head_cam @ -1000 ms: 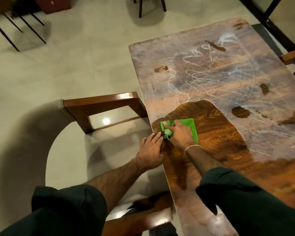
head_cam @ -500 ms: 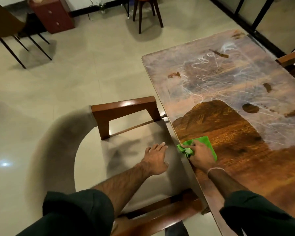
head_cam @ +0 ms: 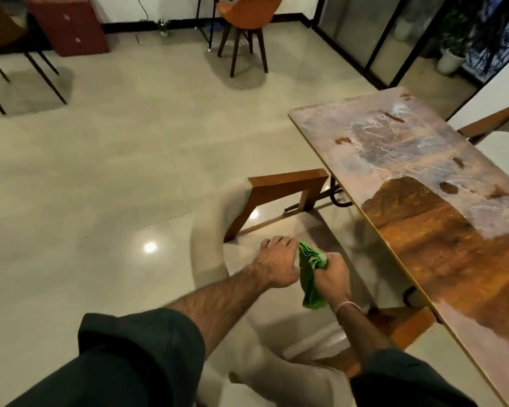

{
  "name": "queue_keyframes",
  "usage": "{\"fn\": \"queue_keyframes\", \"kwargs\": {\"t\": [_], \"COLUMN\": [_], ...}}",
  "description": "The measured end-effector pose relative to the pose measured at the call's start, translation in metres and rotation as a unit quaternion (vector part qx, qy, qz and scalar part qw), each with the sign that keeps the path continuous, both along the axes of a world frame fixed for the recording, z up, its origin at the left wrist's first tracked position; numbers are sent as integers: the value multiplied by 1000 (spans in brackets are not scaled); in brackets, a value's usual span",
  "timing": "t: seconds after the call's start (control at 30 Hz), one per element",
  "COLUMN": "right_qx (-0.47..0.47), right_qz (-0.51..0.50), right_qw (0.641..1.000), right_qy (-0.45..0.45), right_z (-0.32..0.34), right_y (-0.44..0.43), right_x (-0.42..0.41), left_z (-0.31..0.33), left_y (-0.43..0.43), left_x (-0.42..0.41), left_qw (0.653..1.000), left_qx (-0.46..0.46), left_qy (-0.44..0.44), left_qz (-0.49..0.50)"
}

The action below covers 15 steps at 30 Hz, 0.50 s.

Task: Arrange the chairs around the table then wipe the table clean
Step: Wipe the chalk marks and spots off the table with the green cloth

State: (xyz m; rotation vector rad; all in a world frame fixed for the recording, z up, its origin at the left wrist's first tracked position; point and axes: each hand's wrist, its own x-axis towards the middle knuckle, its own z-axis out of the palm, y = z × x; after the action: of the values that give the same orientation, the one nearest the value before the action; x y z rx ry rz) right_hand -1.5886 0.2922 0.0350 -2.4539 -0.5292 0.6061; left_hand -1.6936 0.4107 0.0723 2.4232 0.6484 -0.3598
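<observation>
A long wooden table (head_cam: 441, 230) runs along the right, dusty white with dark stains at its far end and rubbed brown nearer me. My right hand (head_cam: 331, 277) is off the table, over the chair seat, shut on a crumpled green cloth (head_cam: 312, 277) that hangs below my fist. My left hand (head_cam: 276, 259) is right beside it, fingers curled; whether it touches the cloth I cannot tell. A cream upholstered chair with wooden arms (head_cam: 285, 183) stands under my hands, its seat facing the table's long edge.
Another wooden chair arm (head_cam: 488, 121) shows beyond the table's far side. An orange chair (head_cam: 244, 13) stands at the back wall, a dark red cabinet (head_cam: 71, 24) at the back left, a black-legged chair (head_cam: 9, 54) far left. Glass doors (head_cam: 394, 33) are at the back right.
My right hand has lifted the green cloth off the table and drawn it left over the chair seat. My left hand has curled up next to it. My view has swung left and up.
</observation>
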Motion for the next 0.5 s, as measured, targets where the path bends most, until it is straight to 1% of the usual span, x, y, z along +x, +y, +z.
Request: {"fn": "queue_keyframes", "kwargs": {"t": [0.17, 0.2, 0.3, 0.43, 0.5], "right_qx": [37, 46, 28, 42, 43], "right_qz": [-32, -46, -64, -93, -102], "right_qw": [999, 998, 997, 994, 994], "right_qy": [20, 24, 34, 27, 25], "right_z": [36, 36, 36, 43, 46], "right_y": [51, 57, 72, 100, 107], "right_x": [-70, -75, -88, -107, -112], "left_z": [21, 25, 30, 34, 35], "left_y": [44, 53, 70, 99, 100], "left_x": [-58, -66, -83, -99, -103], "left_qw": [1000, 1000, 1000, 999, 999], "left_qx": [11, 12, 7, 24, 27], "left_qy": [-9, -11, -13, -12, -17], "left_qz": [-3, -3, -15, -34, -40]}}
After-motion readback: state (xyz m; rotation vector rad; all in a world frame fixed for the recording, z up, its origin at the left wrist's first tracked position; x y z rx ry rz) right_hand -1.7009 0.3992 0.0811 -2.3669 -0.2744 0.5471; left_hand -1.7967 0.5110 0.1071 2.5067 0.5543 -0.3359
